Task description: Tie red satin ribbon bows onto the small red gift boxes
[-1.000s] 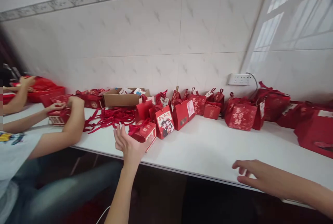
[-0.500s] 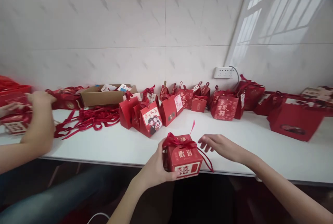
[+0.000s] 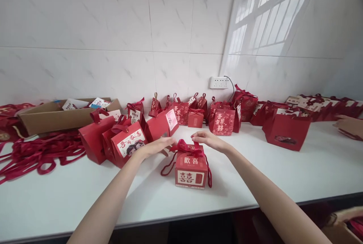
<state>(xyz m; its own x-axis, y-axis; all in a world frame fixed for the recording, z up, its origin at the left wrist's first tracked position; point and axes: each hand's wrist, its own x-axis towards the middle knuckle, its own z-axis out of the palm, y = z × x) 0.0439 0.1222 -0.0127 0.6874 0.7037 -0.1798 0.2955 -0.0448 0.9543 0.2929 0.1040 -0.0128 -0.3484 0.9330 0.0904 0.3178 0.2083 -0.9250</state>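
A red gift box [image 3: 191, 168] with cream and gold Chinese characters stands on the white table in front of me, tied on top with a dark red ribbon [image 3: 187, 147] in a bow. Cord handles hang down at its two sides. My left hand [image 3: 159, 146] is at the left of the bow, its fingers closed around a ribbon end, partly hidden. From the right, my right hand [image 3: 209, 140] pinches the ribbon at the back of the bow.
Red gift bags [image 3: 132, 142] stand left of the box, more [image 3: 224, 121] along the wall. At left lie loose ribbons [image 3: 45, 153] and a cardboard box [image 3: 53, 119] with cards. A larger red bag [image 3: 287, 130] stands right. Another person's hand [image 3: 350, 123] shows at the right edge.
The gift box has come down from my left hand at the edge onto the table. Both hands have moved to its bow. The view has turned right.
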